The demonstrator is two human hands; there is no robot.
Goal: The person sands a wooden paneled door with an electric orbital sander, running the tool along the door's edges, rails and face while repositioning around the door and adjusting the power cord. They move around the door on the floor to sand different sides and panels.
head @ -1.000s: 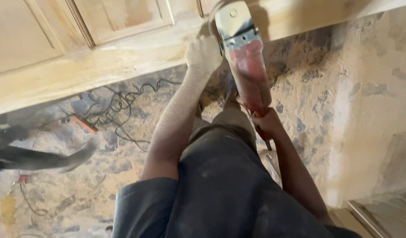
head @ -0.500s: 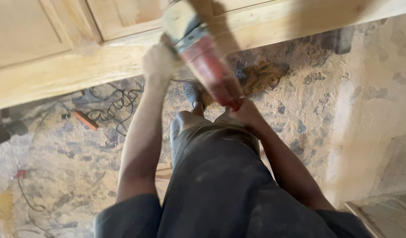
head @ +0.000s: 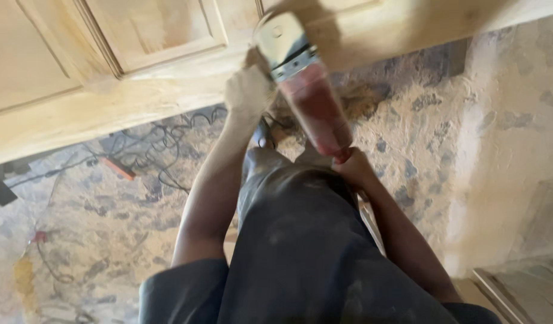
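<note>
Sanding the door (head: 168, 36): both my hands, left (head: 247, 90) and right (head: 351, 167), grasp the grinder (head: 306, 90); next I'd judge a steady sideways pass.

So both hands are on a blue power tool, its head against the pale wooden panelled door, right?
Not quite. In the head view the power tool has a red body, not blue. The left hand grips near its metal head, the right hand holds its rear end, and the head meets the wooden door.
</note>
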